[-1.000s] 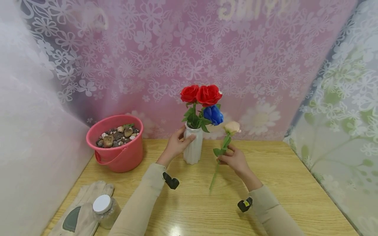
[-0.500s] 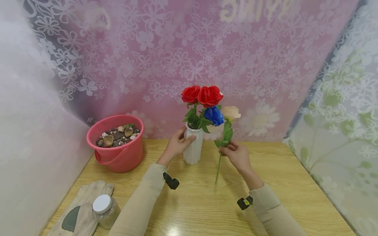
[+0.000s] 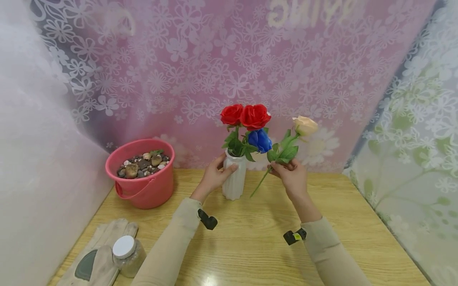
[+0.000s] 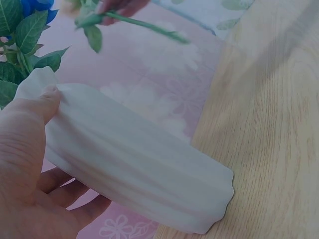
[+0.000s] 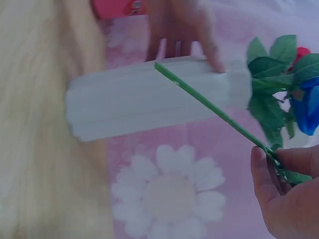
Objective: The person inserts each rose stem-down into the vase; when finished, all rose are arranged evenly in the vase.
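Note:
The white ribbed vase [image 3: 234, 180] stands upright on the table, and my left hand [image 3: 214, 176] grips it near the rim, thumb across the front. Two red roses [image 3: 255, 117] and a blue rose [image 3: 260, 141] rise from the vase with green leaves. To its right, my right hand [image 3: 294, 179] pinches a cream rose [image 3: 305, 126] by the stem, just under the leaves. That rose leans, its bloom up to the right and its bare stem end pointing down-left towards the vase. In the right wrist view, the green stem [image 5: 202, 99] crosses in front of the vase.
A pink bucket [image 3: 157, 190] filled with stones and pebbles stands at the back left. Nearer, a jar [image 3: 131, 260] with a white lid sits beside work gloves [image 3: 116, 230]. A floral curtain [image 3: 179, 79] hangs behind the wooden table [image 3: 250, 250].
My right hand has raised the cream rose and tilted its bloom to the right, away from the blue rose, its stem end swinging up and left. My left hand stays on the vase.

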Motion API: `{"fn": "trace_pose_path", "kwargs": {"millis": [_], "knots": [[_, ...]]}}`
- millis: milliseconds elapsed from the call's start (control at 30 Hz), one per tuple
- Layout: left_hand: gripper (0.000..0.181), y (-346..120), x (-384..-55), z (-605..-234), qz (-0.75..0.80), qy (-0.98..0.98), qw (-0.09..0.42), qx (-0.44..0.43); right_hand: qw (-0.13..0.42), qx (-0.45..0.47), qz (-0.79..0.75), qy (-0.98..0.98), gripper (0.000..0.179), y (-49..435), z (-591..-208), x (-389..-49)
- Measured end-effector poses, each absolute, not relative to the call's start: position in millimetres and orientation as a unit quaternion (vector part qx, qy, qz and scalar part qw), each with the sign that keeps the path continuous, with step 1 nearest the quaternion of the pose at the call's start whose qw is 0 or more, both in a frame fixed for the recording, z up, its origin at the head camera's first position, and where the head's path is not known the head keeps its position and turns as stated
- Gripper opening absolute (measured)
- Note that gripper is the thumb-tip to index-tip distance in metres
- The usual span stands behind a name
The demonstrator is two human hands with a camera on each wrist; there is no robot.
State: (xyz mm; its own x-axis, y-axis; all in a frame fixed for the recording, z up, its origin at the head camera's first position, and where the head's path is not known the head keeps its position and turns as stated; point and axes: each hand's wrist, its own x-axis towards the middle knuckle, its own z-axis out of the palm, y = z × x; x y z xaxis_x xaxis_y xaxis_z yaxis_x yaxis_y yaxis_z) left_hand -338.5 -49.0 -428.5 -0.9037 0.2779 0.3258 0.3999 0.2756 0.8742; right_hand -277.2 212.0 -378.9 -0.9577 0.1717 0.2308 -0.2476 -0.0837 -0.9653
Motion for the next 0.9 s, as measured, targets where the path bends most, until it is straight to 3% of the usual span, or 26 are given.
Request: {"fn": "trace_pose_path", "kwargs": {"millis": [900], "knots": [[0.072, -49.5, -337.3, -427.1, -0.572, -0.791, 0.046, -0.212, 0.272, 0.024, 0.805, -0.527, 0.048, 187.2, -330.2, -292.7]]}}
